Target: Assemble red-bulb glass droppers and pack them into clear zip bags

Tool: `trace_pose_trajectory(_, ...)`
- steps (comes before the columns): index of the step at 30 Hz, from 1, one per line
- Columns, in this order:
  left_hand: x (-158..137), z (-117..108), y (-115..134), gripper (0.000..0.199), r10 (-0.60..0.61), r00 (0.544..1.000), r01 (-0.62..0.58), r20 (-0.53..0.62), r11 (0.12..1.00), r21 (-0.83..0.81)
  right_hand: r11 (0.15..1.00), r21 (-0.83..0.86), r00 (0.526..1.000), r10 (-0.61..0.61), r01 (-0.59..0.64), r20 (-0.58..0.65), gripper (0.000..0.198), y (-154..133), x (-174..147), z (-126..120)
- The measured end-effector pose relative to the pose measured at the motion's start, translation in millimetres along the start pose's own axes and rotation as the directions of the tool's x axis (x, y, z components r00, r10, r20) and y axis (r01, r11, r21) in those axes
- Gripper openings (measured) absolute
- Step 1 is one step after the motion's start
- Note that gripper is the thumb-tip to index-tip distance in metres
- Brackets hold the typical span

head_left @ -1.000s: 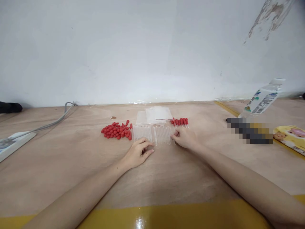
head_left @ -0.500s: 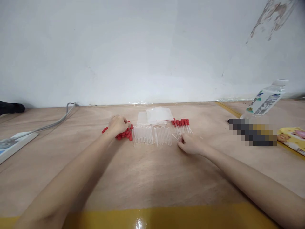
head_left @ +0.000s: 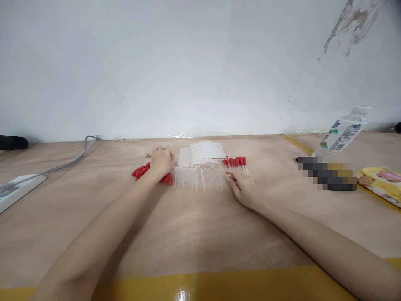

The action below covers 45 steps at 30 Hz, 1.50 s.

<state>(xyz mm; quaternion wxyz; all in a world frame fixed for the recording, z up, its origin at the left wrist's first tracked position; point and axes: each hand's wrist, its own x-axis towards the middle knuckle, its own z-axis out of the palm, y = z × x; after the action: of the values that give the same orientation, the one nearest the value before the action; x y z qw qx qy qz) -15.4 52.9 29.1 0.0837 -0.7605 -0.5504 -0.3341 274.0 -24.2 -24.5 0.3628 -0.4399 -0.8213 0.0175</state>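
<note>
Over a pile of red rubber dropper bulbs is my left hand, its fingers curled together; whatever is in them is hidden. Thin clear dropper tubes lie side by side in a row to the right of the pile. At the right end of that row rests my right hand, index finger stretched out and thumb apart, with nothing visible held. Just beyond its fingers lie several droppers with red bulbs on clear tubes, bulbs pointing to the wall.
Clear flat plastic bags lie behind the tubes. A tilted bottle, a blurred dark object and a yellow printed packet are at the right. A power strip with a grey cable lies left.
My left hand has shifted right and slightly up over the bulbs. My right hand has moved slightly left, and its fingers have gone from a pinch on a thin tube to stretched out.
</note>
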Motion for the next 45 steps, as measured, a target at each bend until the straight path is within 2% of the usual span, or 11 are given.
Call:
trace_pose_trajectory(2, -22, -3, 18, 0.017, 0.054, 0.998, -0.054, -0.027, 0.999, 0.006, 0.996, 0.021, 0.996, -0.088, 0.088, 0.025, 0.024, -7, -1, 2)
trace_pose_trajectory(4, -49, -2, 36, 0.014, 0.153, 0.987, -0.149, 0.039, 0.984, -0.098, 0.989, 0.053, 0.989, -0.14, 0.138, 0.044, 0.021, -15, -2, 2)
trace_pose_trajectory(8, -94, 1, 61, 0.008, 0.181, 0.973, -0.124, 0.14, 0.932, -0.342, 0.982, 0.105, 0.987, -0.158, 0.154, 0.03, 0.017, -32, -2, 3)
trace_pose_trajectory(10, -103, 1, 66, 0.013, 0.209, 0.97, -0.143, 0.126, 0.906, -0.399, 0.977, 0.127, 0.985, -0.174, 0.17, 0.019, 0.017, -36, -3, 5)
trace_pose_trajectory(16, -98, -1, 70, 0.013, 0.295, 0.953, -0.24, 0.069, 0.874, -0.422, 0.972, 0.13, 0.98, -0.199, 0.196, 0.011, 0.017, -37, -6, 6)
trace_pose_trajectory(23, -102, 1, 70, 0.012, 0.227, 0.971, -0.172, 0.073, 0.878, -0.446, 0.961, 0.129, 0.966, -0.254, 0.245, 0.056, 0.018, -36, -8, 10)
trace_pose_trajectory(28, -102, 2, 67, 0.012, 0.229, 0.972, -0.173, 0.055, 0.853, -0.492, 0.955, 0.212, 0.961, -0.24, 0.209, 0.135, 0.018, -30, -7, 11)
trace_pose_trajectory(32, -103, -2, 69, 0.012, 0.306, 0.948, -0.214, 0.094, 0.824, -0.525, 0.957, 0.207, 0.943, -0.249, 0.204, 0.221, 0.018, -23, 0, 4)
trace_pose_trajectory(35, -103, -4, 71, 0.014, 0.339, 0.93, -0.23, 0.139, 0.835, -0.5, 0.959, 0.125, 0.928, -0.278, 0.254, 0.248, 0.017, -24, 4, -2)
trace_pose_trajectory(40, -103, -3, 71, 0.015, 0.3, 0.944, -0.212, 0.14, 0.872, -0.441, 0.937, -0.093, 0.936, -0.322, 0.337, 0.145, 0.02, -31, 1, -3)
trace_pose_trajectory(45, -100, -4, 69, 0.016, 0.301, 0.948, -0.223, 0.107, 0.863, -0.452, 0.953, -0.055, 0.953, -0.294, 0.299, 0.074, 0.018, -28, -2, 2)
